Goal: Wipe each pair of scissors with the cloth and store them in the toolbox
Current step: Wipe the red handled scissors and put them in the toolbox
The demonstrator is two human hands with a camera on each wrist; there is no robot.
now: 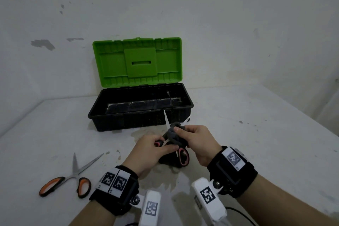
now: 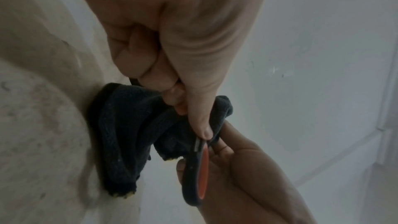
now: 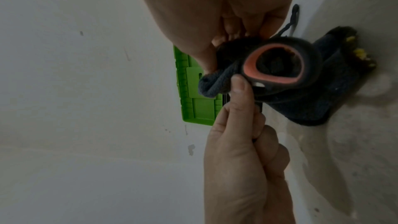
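Gripping scissors (image 1: 180,155), left hand (image 1: 149,149); right hand (image 1: 199,142) pinches cloth (image 1: 174,133).

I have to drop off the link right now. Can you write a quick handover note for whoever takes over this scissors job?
Left hand: grips a handle of the red-handled scissors, blades spread open and pointing at the toolbox.
Right hand: pinches the dark cloth around a blade, mid-wipe.
Toolbox: open at the back of the table, green lid up; no scissors visible inside.
Orange-handled scissors: lying open on the table, left of the hands.
Done: nothing stored yet.
Left: finish this wipe, store the pair, then wipe and store the orange pair.
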